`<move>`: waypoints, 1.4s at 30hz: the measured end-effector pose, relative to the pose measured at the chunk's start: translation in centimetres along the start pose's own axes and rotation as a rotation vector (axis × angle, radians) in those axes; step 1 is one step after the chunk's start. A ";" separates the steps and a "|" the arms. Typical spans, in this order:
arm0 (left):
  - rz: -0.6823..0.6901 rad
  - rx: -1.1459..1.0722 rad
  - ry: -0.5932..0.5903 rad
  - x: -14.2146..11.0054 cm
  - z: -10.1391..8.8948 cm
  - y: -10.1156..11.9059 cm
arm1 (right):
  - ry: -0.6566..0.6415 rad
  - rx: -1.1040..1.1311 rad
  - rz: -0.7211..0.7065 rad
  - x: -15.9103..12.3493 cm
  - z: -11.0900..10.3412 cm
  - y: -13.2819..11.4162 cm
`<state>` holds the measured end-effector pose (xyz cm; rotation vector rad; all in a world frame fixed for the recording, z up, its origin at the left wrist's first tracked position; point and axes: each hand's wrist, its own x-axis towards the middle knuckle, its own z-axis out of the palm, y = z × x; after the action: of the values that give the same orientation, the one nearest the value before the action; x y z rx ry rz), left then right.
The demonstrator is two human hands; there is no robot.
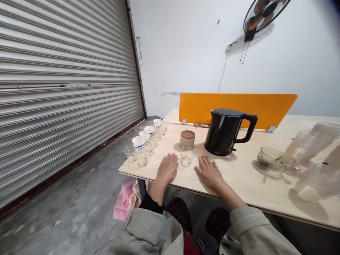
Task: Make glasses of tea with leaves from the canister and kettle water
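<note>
My left hand (pixel 168 168) lies flat and open on the light wooden table (pixel 239 177), palm down. My right hand (pixel 208 171) rests flat the same way, fingers stretched out. Between them, just beyond the fingertips, stands a small clear glass cup (pixel 187 156); neither hand touches it. Behind the cup sits a grey jar with a wooden lid (pixel 187 139). A black electric kettle (pixel 225 131) stands to its right, handle pointing right.
Several paper cups and small glasses (pixel 145 143) line the table's left edge. A glass strainer bowl (pixel 273 159) and ribbed glass vessels (pixel 316 180) sit at the right. An orange divider (pixel 236 106) stands behind. A pink bag (pixel 123 203) lies on the floor.
</note>
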<state>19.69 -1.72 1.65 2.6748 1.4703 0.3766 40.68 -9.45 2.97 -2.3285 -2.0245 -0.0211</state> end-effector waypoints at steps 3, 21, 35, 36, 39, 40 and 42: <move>0.003 0.000 0.001 0.0 0.1 0.0 | 0.010 0.007 0.002 0.0 0.1 0.0; 0.001 -0.002 0.016 -0.1 0.1 0.0 | 0.023 -0.007 -0.001 0.1 0.3 0.1; 0.015 0.007 0.040 -0.1 0.1 -0.1 | 0.016 -0.016 -0.001 0.1 0.1 0.0; 0.013 0.007 0.039 0.0 0.1 -0.1 | 0.015 -0.015 -0.001 0.1 0.1 0.0; 0.007 0.007 0.033 0.0 0.1 0.0 | 0.019 -0.012 -0.003 0.1 0.2 0.1; 0.006 0.006 0.032 0.0 0.1 0.0 | 0.023 -0.010 -0.003 0.1 0.2 0.1; 0.006 0.007 0.030 0.0 0.0 0.0 | 0.029 -0.007 -0.003 0.2 0.3 0.2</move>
<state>19.65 -1.74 1.59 2.6906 1.4751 0.4153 40.86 -9.30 2.69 -2.3151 -2.0185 -0.0624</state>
